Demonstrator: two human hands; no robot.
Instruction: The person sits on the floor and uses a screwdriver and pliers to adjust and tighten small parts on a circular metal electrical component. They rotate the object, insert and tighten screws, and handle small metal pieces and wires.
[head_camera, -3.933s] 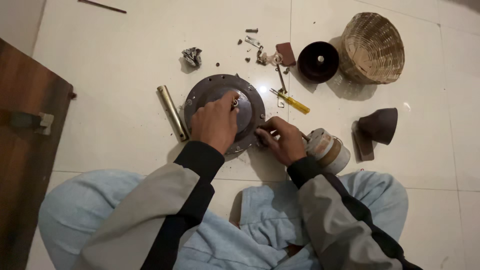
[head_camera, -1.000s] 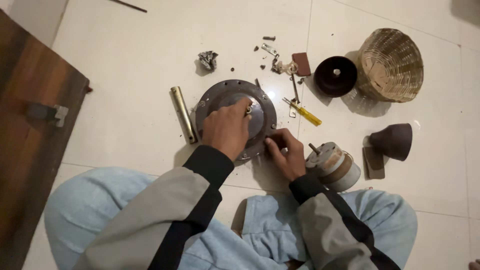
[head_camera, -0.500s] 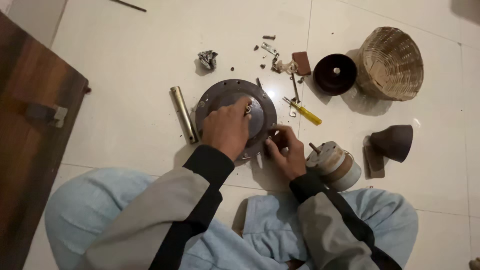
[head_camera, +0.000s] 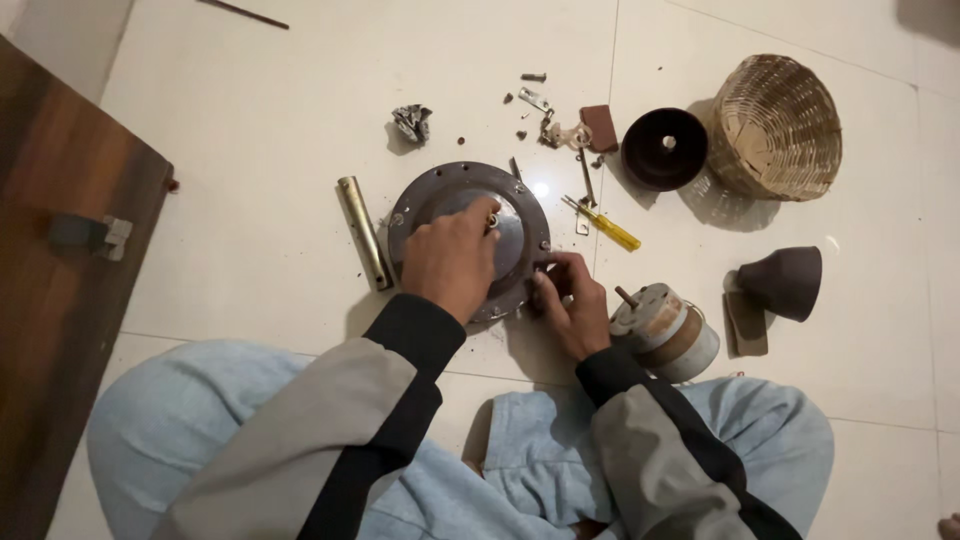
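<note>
Round metal plate (head_camera: 440, 205): left hand (head_camera: 452, 262) presses flat on its dome; right hand (head_camera: 570, 305) pinches its right rim. Steady downward pressure advised; yellow screwdriver (head_camera: 608, 227) lies right of plate.

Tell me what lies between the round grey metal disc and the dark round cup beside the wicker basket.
In the head view, a yellow-handled screwdriver lies between the disc and cup.

Round grey metal disc cover (head_camera: 450, 195), domed in the centre w/ small bolt holes around its flat rim, lies flat on the white tiled floor (near side partly hidden under the hands). Left hand (head_camera: 452, 262) rests on its dome; right hand (head_camera: 572, 305) pinches its right rim edge.
</note>
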